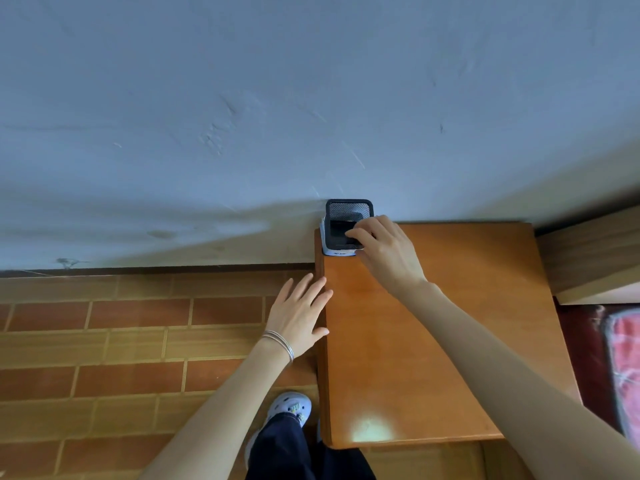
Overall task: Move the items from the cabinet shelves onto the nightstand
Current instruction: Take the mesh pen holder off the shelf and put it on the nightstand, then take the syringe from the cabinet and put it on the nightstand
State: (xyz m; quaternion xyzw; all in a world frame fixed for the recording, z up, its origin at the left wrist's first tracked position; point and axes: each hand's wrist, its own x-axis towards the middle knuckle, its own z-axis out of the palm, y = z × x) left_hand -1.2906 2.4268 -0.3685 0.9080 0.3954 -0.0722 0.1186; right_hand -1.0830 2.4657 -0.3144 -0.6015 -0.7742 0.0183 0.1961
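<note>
A black mesh holder (349, 209), square with rounded corners, stands on the nightstand's (433, 341) far left corner against the wall. The right hand (384, 252) pinches its near rim. The left hand (299, 315) rests spread on the nightstand's left edge.

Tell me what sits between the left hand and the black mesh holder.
Nothing. In the head view, only bare wood of the nightstand runs from the left hand to the mesh holder, which the right hand grips.
</note>
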